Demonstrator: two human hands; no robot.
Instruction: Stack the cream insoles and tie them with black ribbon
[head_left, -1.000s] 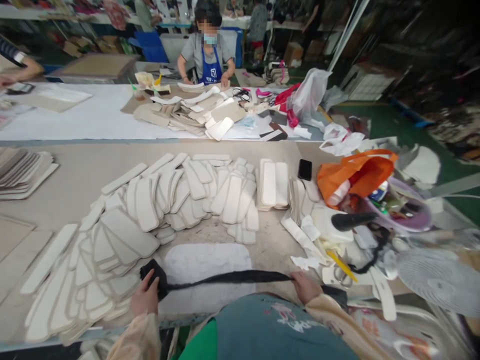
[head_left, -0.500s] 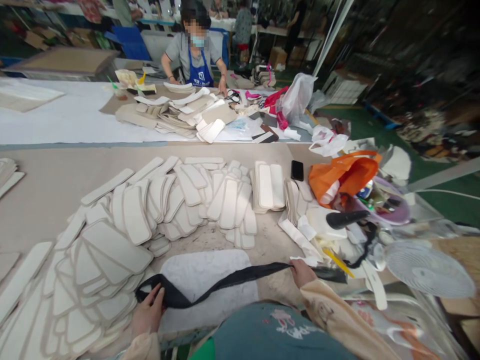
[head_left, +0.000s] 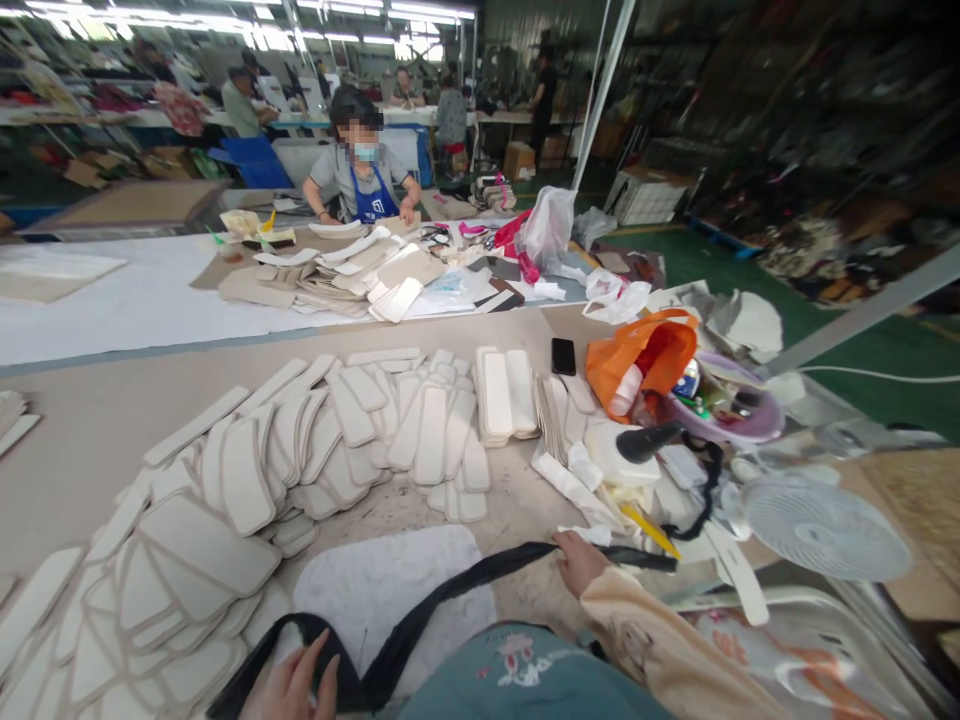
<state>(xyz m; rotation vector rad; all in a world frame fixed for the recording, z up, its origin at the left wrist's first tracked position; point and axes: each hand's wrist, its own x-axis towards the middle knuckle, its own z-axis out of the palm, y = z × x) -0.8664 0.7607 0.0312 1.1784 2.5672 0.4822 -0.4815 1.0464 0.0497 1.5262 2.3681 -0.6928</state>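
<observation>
A long black fabric strap runs across the table's near edge, over a white oval pad. My left hand rests on the strap's left end at the bottom edge of the head view, fingers spread over the fabric. My right hand pinches the strap farther right, beside a yellow pencil. Several white padded strips fan out in overlapping rows just beyond both hands.
An orange bag, a black phone, a black-handled tool and a white fan crowd the right side. Across the table a person in a blue apron works at a pile of pieces.
The strap went from taut to slack. My left hand dropped toward the table's near edge with its end; the right hand barely moved. The view tilted upward.
</observation>
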